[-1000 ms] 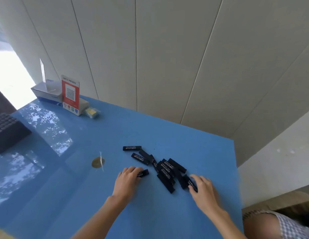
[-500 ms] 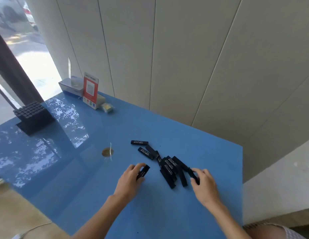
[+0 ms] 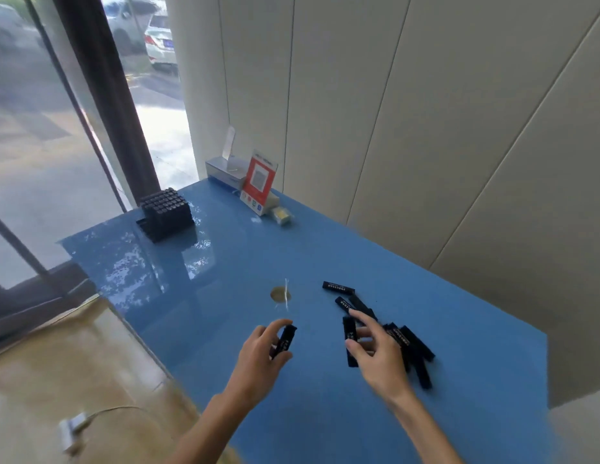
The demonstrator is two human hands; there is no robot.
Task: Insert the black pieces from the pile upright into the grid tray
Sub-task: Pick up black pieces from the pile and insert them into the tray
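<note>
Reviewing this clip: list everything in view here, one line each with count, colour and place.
table: one, glossy blue, against the panelled wall
grid tray: one, black, far left corner, filled
pile: several loose black pieces, near right
sign: one, red and white, far edge
box: one, grey-white, behind the sign
packet: one, yellowish, beside the sign
round mark: one, brownish, mid-table
left hand: pinches one black piece
right hand: holds another piece, above the pile

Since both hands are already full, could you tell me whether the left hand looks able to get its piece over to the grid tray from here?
Probably yes: only bare blue table separates the left hand from the grid tray, though it sits far off.
</note>
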